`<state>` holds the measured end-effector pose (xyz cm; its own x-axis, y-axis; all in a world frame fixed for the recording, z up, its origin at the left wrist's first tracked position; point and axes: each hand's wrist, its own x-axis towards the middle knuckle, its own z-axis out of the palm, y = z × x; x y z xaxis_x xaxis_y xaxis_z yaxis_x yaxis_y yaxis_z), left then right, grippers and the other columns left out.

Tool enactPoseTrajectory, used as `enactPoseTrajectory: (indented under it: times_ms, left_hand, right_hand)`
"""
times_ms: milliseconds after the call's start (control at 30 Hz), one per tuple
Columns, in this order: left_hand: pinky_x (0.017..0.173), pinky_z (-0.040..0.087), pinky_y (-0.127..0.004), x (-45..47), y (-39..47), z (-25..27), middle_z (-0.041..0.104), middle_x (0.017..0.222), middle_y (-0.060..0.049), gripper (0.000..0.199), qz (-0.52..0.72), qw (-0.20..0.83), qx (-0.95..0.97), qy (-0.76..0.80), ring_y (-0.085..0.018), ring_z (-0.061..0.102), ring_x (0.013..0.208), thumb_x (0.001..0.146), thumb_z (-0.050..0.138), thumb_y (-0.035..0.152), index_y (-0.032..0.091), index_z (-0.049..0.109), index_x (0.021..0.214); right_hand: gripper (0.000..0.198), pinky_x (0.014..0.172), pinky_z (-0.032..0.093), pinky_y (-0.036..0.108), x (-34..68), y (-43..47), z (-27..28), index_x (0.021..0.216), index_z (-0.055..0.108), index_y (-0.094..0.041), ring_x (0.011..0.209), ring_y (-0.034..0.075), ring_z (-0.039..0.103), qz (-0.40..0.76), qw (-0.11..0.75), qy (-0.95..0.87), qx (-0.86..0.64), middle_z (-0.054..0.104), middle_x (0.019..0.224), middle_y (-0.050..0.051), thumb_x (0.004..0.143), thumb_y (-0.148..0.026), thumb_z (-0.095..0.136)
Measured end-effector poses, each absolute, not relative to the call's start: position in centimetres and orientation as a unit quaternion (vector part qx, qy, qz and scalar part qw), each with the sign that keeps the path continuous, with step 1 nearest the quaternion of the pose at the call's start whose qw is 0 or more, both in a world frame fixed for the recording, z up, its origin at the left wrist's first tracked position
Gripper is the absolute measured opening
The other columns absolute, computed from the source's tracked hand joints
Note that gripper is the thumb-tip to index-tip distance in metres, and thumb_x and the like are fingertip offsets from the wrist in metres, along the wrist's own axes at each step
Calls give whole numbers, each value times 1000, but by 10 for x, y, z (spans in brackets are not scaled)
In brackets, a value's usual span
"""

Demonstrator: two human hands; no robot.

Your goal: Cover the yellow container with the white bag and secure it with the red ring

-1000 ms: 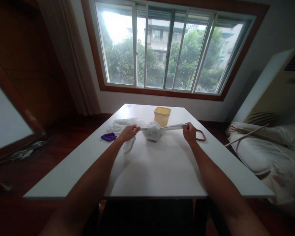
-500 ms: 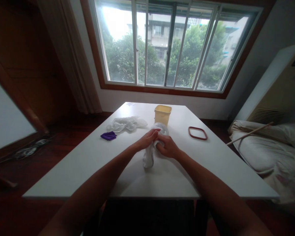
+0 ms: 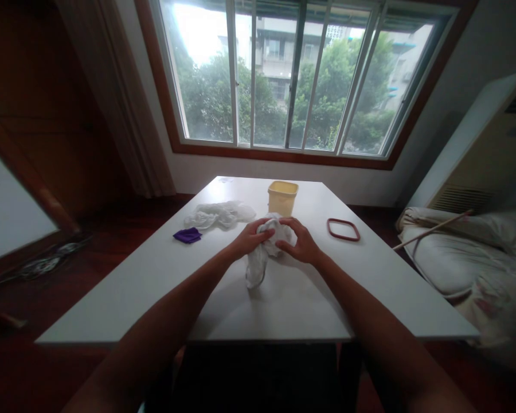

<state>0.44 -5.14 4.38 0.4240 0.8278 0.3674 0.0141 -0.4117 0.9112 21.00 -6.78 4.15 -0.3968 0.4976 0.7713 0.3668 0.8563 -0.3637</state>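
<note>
A crumpled white plastic bag [image 3: 255, 268] is bunched up over the middle of the table, its loose end hanging toward me. My left hand [image 3: 251, 236] grips it from the left, thumb laid across the front. On the other side, my right hand [image 3: 301, 242] curves its fingers and thumb around the bunched part. Just beyond my hands stands a yellow bin [image 3: 282, 198], upright with its top open. To the left lie a spread, wrinkled white plastic bag [image 3: 219, 215] and a small folded purple piece [image 3: 187, 235], whose material I cannot make out.
A reddish-brown rounded frame [image 3: 343, 229] lies flat on the right of the white table [image 3: 155, 287]. Past the table's right edge is a covered, padded heap [image 3: 438, 252] with a stick [image 3: 434, 228] across it. A window [image 3: 284, 86] fills the far wall.
My hands have moved apart from being close together, and more of the bunched white plastic bag shows between them. The view has shifted slightly.
</note>
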Motion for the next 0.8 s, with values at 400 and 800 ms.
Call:
enactPoseTrajectory:
  times_ms: [400, 800]
  left_hand:
    - [52, 39, -23, -10, -42, 59, 54, 65, 3, 46, 559, 486, 585, 330, -9, 48, 55, 77, 67, 59, 16, 60, 89]
    - [66, 42, -30, -59, -3, 37, 65, 69, -3, 30, 527, 224, 687, 448, -16, 55, 67, 82, 63, 43, 13, 66, 84]
  right_hand:
    - [55, 96, 45, 43, 213, -42, 17, 126, 60, -20, 106, 29, 64, -10, 331, -874, -355, 70, 116, 13, 76, -37, 76]
    - [20, 59, 36, 25, 226, -45, 36, 76, 65, -19, 58, 12, 49, 46, 416, -802, -426, 61, 64, 0, 86, -32, 54]
